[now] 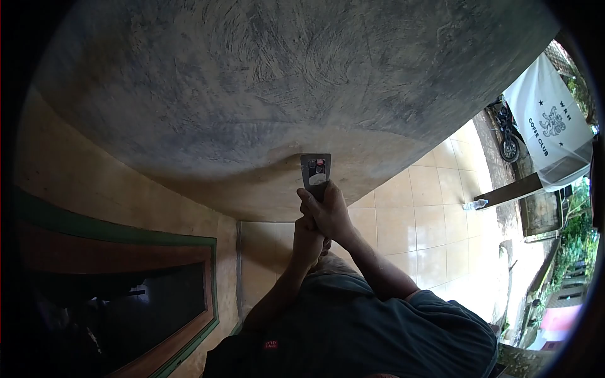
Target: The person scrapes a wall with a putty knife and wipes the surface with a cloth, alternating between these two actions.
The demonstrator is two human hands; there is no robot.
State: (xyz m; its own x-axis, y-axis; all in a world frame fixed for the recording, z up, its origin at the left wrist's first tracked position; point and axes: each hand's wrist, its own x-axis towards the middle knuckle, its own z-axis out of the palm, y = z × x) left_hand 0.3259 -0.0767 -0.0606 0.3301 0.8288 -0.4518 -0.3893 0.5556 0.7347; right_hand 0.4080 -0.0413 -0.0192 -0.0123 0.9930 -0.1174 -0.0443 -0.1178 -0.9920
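A putty knife (315, 165) with a flat metal blade points away from me, its wide edge against or very near the plastered wall (271, 75). My right hand (333, 211) is closed around it just below the blade. Right under that, my left hand (306, 234) is closed at the lower end of the handle, pressed against the right one. The fingers hide most of the handle. Grey, swirled plaster covers much of the wall, while a tan strip shows near the blade.
A green-and-brown framed window (211, 277) is at the left. Tan floor tiles (428, 220) stretch to the right, where a plastic bottle (476, 205) lies. Beyond are a motorcycle (508, 142) and a white printed banner (548, 120).
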